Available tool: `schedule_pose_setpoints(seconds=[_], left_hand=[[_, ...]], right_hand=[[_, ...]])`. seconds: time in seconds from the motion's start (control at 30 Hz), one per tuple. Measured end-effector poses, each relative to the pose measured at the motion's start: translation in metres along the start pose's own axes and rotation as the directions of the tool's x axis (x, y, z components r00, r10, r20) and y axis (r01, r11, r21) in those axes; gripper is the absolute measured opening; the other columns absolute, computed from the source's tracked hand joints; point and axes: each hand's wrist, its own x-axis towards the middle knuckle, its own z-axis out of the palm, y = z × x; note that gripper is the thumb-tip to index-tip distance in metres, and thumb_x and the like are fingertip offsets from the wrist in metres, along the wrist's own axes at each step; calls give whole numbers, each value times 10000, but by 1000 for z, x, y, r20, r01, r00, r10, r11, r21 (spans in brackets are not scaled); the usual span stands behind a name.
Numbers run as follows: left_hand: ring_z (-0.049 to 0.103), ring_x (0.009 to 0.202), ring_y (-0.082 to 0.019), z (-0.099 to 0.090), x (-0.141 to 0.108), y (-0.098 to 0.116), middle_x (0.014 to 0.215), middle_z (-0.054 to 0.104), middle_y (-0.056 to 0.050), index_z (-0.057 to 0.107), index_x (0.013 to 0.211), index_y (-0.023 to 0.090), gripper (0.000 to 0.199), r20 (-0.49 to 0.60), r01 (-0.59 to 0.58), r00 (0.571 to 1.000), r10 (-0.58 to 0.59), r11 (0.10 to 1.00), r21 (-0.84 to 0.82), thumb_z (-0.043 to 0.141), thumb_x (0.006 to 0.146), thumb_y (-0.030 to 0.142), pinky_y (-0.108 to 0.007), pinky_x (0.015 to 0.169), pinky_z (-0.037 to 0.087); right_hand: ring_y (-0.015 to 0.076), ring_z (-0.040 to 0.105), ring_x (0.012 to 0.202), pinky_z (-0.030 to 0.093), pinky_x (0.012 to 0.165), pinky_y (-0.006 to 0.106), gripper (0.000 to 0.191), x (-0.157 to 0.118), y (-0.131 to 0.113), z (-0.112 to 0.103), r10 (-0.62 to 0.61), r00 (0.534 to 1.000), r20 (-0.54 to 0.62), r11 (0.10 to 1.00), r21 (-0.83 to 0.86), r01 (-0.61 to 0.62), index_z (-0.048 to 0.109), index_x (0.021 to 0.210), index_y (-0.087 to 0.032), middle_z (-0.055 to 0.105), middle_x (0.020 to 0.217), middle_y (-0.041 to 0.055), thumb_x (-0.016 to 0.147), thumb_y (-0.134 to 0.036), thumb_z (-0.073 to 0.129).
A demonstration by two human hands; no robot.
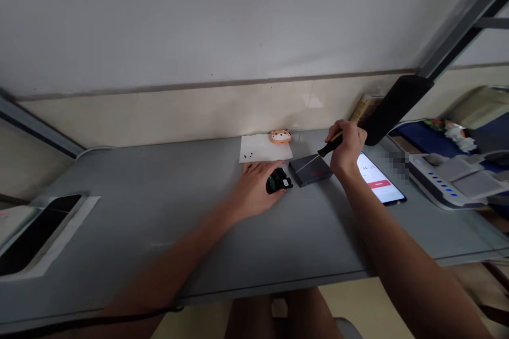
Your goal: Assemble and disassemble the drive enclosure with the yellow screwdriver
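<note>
My left hand (258, 189) rests on the grey table, its fingers curled round a small black device (279, 181) with a green circuit board showing. In my right hand (348, 149) is a screwdriver (331, 145) with a black and yellow handle. Its thin shaft slants down to the left, over a flat dark grey box (312, 170) beside the device. The tip lies near the box's left part; whether it touches I cannot tell. Behind my left hand, several tiny dark screws (248, 155) lie on a white sheet of paper (258, 145).
An orange animal-faced case (280, 136) sits on the paper's back right. A lit phone (379, 180) lies right of my right hand, near a white power strip (457, 180). A long black object (397, 108) leans at the wall. Another dark-screened device (42, 233) lies far left.
</note>
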Motion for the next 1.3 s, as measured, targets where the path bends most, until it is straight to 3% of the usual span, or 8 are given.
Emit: schedule_pose_setpoints(seconds=[0.27,0.47,0.57,0.7,0.87,0.97,1.07,1.3], left_hand=[[608,1287,-293,-2,-1,-1,1350,679,-64,563,1388,283,602,7,-12,1000,13,999,-36,803,837,252,-511,1136,429],[667,1176,-239,-11,0,-10,1242,702,-65,580,1362,278,573,-166,-2,984,-62,932,-362,805,837,327,-441,1071,501],[676,1178,-239,-20,2,-19,1209,713,-75,570,1372,273,596,-232,16,961,-151,868,-497,792,832,392,-415,1040,523],[692,1147,-233,-29,4,-25,1187,725,-71,562,1365,273,618,-248,24,946,-210,806,-591,793,812,423,-416,1042,522],[687,1128,-238,-38,-11,-11,1202,724,-69,593,1320,268,547,-269,-72,962,-47,906,-417,784,840,449,-419,1025,533],[679,1150,-254,-35,-26,1,1234,720,-75,627,1283,264,479,-97,-211,976,194,953,-218,788,872,449,-415,1026,531],[694,1105,-248,-25,-35,4,1175,737,-89,639,1261,237,434,28,-360,931,365,927,-105,760,906,455,-409,1021,532],[673,1094,-271,-19,-31,-5,1156,739,-88,637,1296,241,542,128,-367,923,364,930,-4,750,883,573,-423,995,533]], right_hand=[[133,413,456,303,490,289,386,-4,-1,1,-17,1000,2,1000,-23,17,485,451,-247,389,413,-20,809,-387,445],[136,419,468,307,505,296,386,-2,-1,1,-24,999,-28,1000,-10,24,468,452,-248,391,423,-19,808,-397,449],[140,427,473,320,504,291,422,-5,-3,2,6,999,44,999,-53,-3,478,436,-248,400,418,-14,818,-427,447],[141,421,472,339,502,298,446,-18,-7,8,20,962,274,997,-71,0,479,435,-248,384,422,-18,840,-435,457],[133,406,482,343,507,292,441,-31,-11,14,53,891,451,997,-69,-25,474,429,-242,376,438,-19,827,-429,453],[135,406,485,349,506,289,434,-30,-11,14,60,897,437,996,-81,-28,474,421,-242,374,431,-17,817,-419,450],[131,398,481,346,510,290,410,-26,-11,13,50,921,387,997,-76,-22,467,416,-244,373,433,-19,793,-404,444],[134,412,480,324,508,295,398,-26,-11,12,36,943,332,997,-82,-9,478,425,-245,410,433,-13,787,-406,437]])
